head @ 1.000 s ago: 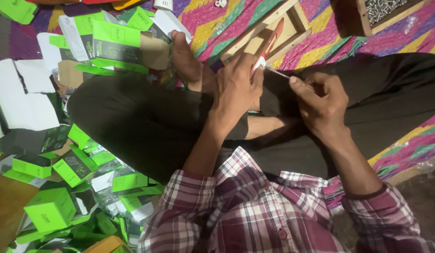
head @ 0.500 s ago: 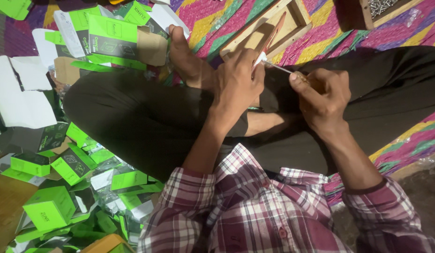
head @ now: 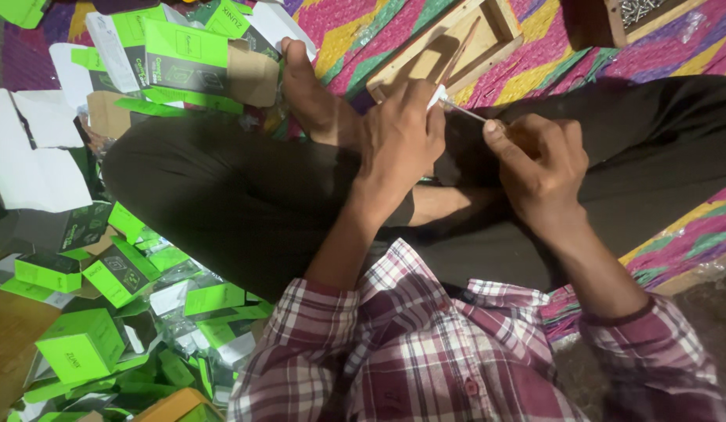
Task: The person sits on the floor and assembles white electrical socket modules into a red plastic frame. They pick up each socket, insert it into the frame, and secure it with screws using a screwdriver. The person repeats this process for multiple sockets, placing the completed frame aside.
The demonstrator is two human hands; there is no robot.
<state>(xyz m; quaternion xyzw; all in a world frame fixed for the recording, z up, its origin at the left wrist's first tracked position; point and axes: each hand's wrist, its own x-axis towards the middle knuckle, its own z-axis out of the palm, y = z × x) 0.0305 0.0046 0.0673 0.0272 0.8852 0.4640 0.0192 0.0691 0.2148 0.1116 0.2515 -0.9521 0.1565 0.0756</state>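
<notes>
My left hand (head: 400, 141) pinches a small white part (head: 436, 95) between thumb and fingers, above my crossed legs in black trousers. My right hand (head: 539, 164) is closed around a thin tool whose slim metal shaft (head: 464, 112) reaches to the white part. The two hands are close together, almost touching. The tool's handle is hidden inside my right fist. My bare foot (head: 314, 98) rests just left of my left hand.
Several green and white small cartons (head: 81, 344) lie piled on the floor at the left. A flattened green box (head: 187, 55) lies at the top left. A wooden tray (head: 449, 47) sits on the striped colourful mat (head: 363, 31). A wooden box with metal bits (head: 640, 14) stands at top right.
Both hands have shifted slightly up and right in view, still holding the white part and the tool together. The grip looks the same.
</notes>
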